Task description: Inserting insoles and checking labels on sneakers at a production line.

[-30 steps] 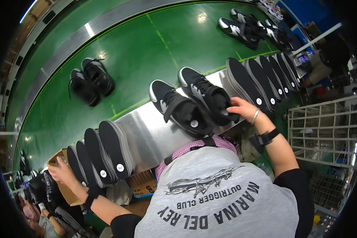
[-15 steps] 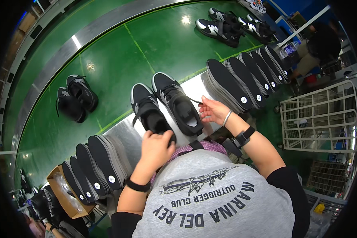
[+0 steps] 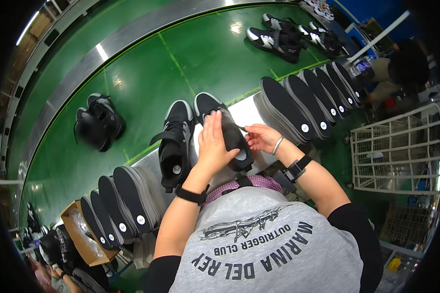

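Two black and grey sneakers stand side by side before me, toes pointing away. My left hand lies with stretched fingers along the left side of the right sneaker, its thumb over the shoe's opening. At that shoe's other side, the fingertips of my right hand pinch the end of its dark strap. The left sneaker is untouched; an insole with a round white label shows at its heel, and its strap sticks out to the left. Part of the right sneaker's tongue is hidden by my left hand.
Stacked black insoles line the metal ledge at right, with more insole stacks at left beside a cardboard box. Other sneakers stand on the green belt. A white wire cart is at far right, near a seated person.
My left hand has left the left sneaker's heel and moved right onto the right sneaker, its fingers straightened. The left sneaker's labelled insole now shows. My right hand still pinches the strap.
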Motion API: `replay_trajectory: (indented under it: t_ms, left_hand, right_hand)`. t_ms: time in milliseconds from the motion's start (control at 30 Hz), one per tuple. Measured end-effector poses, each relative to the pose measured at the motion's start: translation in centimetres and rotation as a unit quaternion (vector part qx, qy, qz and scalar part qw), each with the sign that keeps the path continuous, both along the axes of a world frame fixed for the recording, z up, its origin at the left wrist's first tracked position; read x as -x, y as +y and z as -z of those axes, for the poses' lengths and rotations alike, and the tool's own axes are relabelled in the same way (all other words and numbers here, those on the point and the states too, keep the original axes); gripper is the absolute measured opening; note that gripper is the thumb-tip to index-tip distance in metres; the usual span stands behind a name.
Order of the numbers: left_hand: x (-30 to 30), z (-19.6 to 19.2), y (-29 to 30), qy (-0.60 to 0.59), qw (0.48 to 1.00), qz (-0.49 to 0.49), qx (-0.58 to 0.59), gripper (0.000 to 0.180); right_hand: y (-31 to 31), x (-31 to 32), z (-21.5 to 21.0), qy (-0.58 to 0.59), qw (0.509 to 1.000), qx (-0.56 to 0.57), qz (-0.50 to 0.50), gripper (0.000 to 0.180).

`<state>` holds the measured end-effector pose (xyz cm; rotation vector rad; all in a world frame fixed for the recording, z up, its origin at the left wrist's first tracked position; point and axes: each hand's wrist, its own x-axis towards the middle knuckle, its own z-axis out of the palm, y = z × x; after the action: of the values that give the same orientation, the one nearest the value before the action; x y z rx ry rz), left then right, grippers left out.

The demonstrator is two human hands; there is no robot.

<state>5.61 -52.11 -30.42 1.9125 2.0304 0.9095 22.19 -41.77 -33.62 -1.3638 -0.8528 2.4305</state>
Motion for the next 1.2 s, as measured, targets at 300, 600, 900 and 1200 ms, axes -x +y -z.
replay_trajectory:
  t_ms: [300,600,900,1200]
  left_hand:
    - [-2.5,-0.4,2.1,-0.026,0.994,0.037,0.103,0.086]
    - [0.1,-1.3,0.7,-0.140,0.988,-0.032,0.058,0.039]
    - [0.9,-1.5,0.7,-0.005,0.996,0.092,0.001,0.025]
    - [0.8,-1.0,3.8,-0.352,0.922,-0.067,0.150,0.021]
  right_hand:
    - [3.8,4.6,-8.2,-0.035,0.917,-0.375,-0.136,0.020]
    - [12.5,-8.7,-2.6,-0.392,0.659,-0.639,-0.053,0.021]
    - [12.4,-13.1,-3.2,-0.648,0.585,-0.448,-0.193,0.043]
    - [5.1,-6.9,-13.6,-0.080,0.901,-0.374,-0.203,0.014]
